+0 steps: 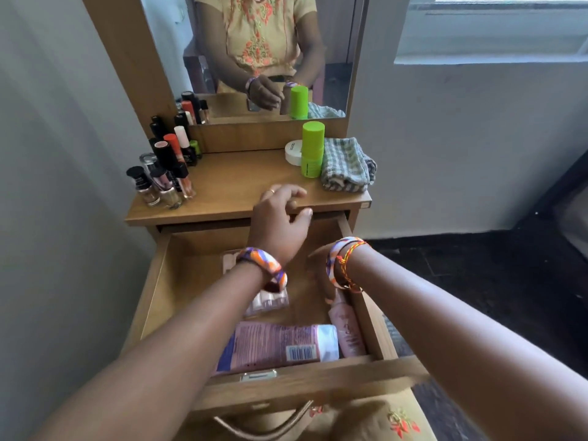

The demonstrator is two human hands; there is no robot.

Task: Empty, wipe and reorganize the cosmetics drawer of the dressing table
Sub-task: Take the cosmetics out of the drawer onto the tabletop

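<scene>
A: Nearest to the person, at six o'clock, the drawer (321,381) was pulled fully out. What was lying in it?

B: A big pink lotion tube (276,345) lay across the front, and a smaller pink bottle (345,329) lay beside it along the right wall. A clear packet (270,300) was a little behind them, partly under the left wrist. So the emptying was not finished, I think.

A: And the hands?

B: The right hand (321,253) went down into the drawer at about three o'clock of it, but it was hidden behind the left forearm, so I could not tell how its fingers were. The left hand (280,218) was higher, at the front edge of the desk (222,186). Its fingers (297,191) were loosely curled and seemed to hold nothing.

A: How should this step be done well?

B: I would take one thing at a time, the small bottle first, and lift it straight up so the bangles do not catch the drawer wall.

A: Was there place to put it?

B: The middle of the desk was free. At ten o'clock stood a tight group of lipsticks and nail polishes (168,167); they could fall easily if touched. At one o'clock were a green container (312,149), a white round tin (293,152) touching it, and a folded checked cloth (348,165) for wiping. Behind, the mirror (270,43).
</scene>
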